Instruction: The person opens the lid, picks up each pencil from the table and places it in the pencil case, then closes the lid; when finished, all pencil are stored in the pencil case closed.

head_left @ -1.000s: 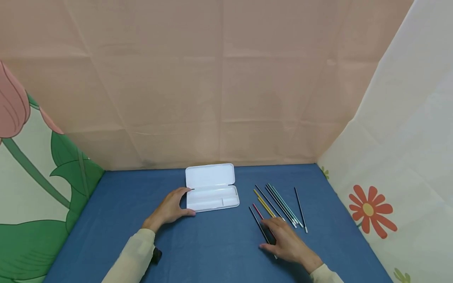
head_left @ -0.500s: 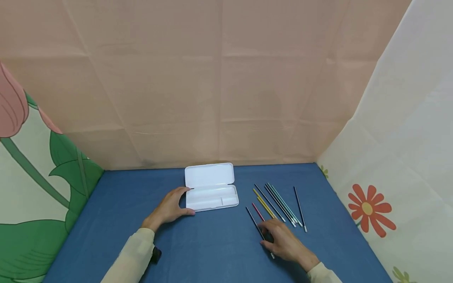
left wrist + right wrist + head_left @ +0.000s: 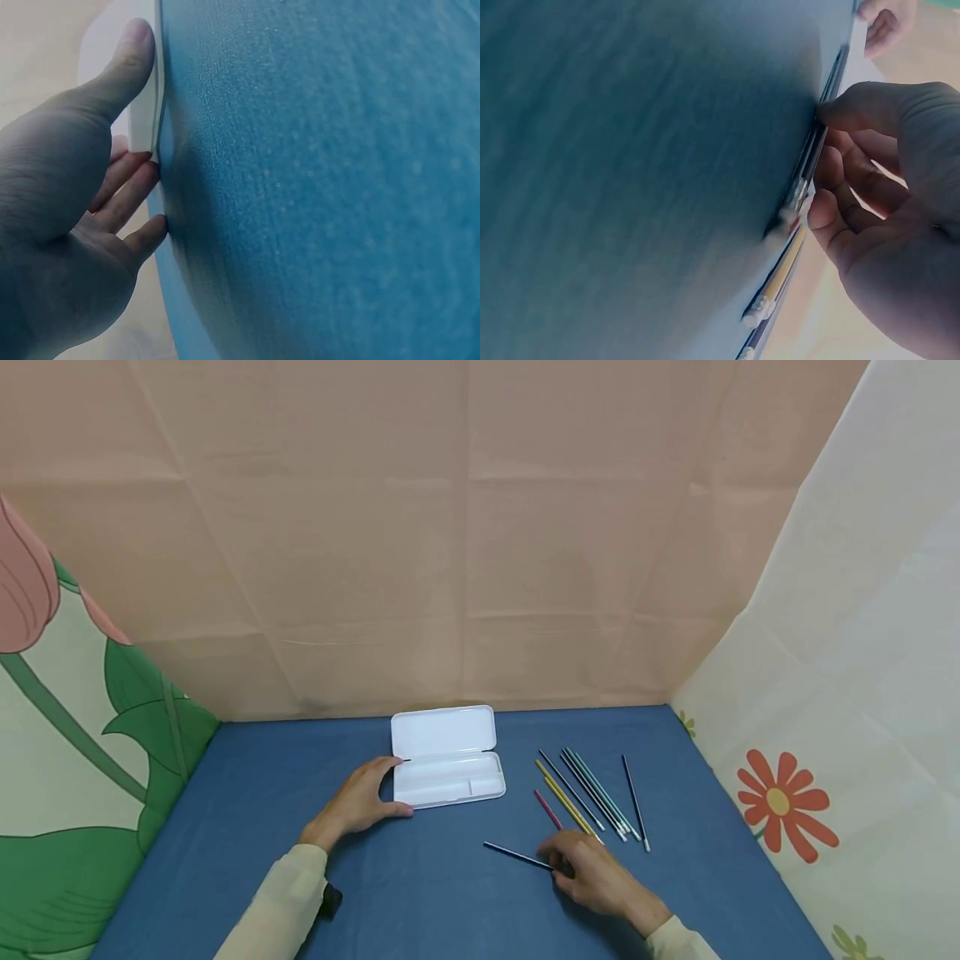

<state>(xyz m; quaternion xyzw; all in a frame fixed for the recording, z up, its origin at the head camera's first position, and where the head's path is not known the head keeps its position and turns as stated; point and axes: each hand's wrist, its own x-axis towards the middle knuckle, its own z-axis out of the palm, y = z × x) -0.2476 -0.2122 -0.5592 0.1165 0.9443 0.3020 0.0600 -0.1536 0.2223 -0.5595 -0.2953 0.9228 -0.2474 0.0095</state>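
Note:
A white pencil case (image 3: pixel 450 781) lies with its lid raised on the blue cloth. My left hand (image 3: pixel 356 806) holds its left end between thumb and fingers; the left wrist view shows the thumb on the case's edge (image 3: pixel 142 124) and fingertips at its corner. My right hand (image 3: pixel 596 872) pinches a dark pencil (image 3: pixel 517 855), which points left toward the front of the case. In the right wrist view, thumb and fingers meet on this pencil (image 3: pixel 802 172), near its eraser end. A red pencil (image 3: pixel 547 808) and yellow pencils (image 3: pixel 567 802) lie just beyond that hand.
Several green and dark pencils (image 3: pixel 600 793) lie slanted right of the case, with one dark pencil (image 3: pixel 636 802) apart at the far right. A beige cloth wall (image 3: pixel 465 543) rises behind the table; flower-printed cloths (image 3: pixel 847 693) flank both sides.
My right hand has taken hold of the dark pencil and turned it, so its far end has swung left toward me. The left hand and case stay in place.

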